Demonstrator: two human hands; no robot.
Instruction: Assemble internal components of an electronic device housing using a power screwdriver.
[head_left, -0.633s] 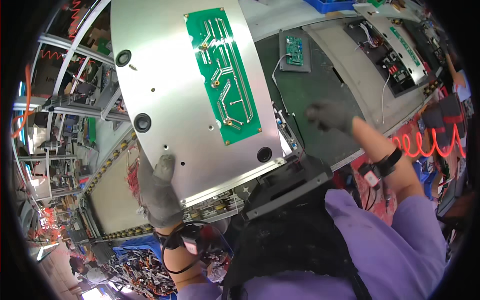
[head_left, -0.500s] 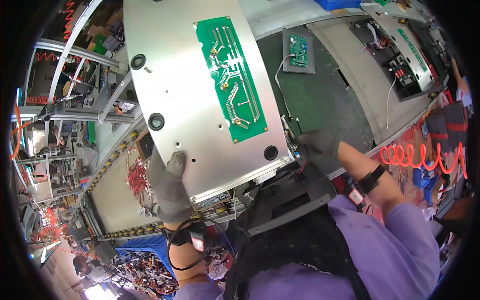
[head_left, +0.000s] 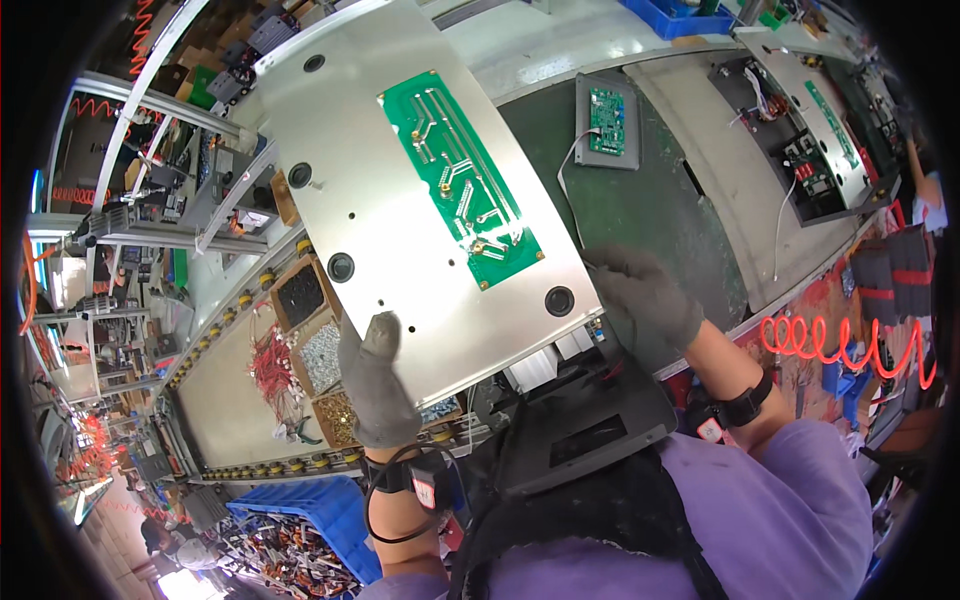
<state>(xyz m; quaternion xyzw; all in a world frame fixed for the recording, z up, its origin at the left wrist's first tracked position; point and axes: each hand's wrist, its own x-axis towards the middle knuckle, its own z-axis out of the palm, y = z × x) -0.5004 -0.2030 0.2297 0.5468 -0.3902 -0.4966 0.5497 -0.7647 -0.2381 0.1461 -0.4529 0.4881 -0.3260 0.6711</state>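
A large silvery metal panel [head_left: 380, 220] tilts in front of me, with a green circuit board [head_left: 465, 185] and several black rubber rings set in it. Gloved in grey, my left hand [head_left: 378, 385] is closed on the panel's near left edge, thumb on top. My right hand [head_left: 645, 305], also gloved, is closed beside the panel's right edge. Its fingertips are partly hidden there, and what they pinch cannot be made out. Below the near edge, a black housing [head_left: 590, 425] with a rectangular opening rests against my apron, and white and dark parts show between it and the panel.
Small-part boxes [head_left: 322, 358] and red wires [head_left: 275, 365] lie left of the panel. A grey plate with a green board [head_left: 607, 122] sits on the green work surface [head_left: 665, 215]. Another opened unit [head_left: 800, 140] stands far right. A blue crate [head_left: 300, 520] of parts is lower left.
The panel has shifted nearer and slightly right, with my left hand on it, uncovering the small-part boxes. My right hand has stayed by its right edge, with the fingers more curled.
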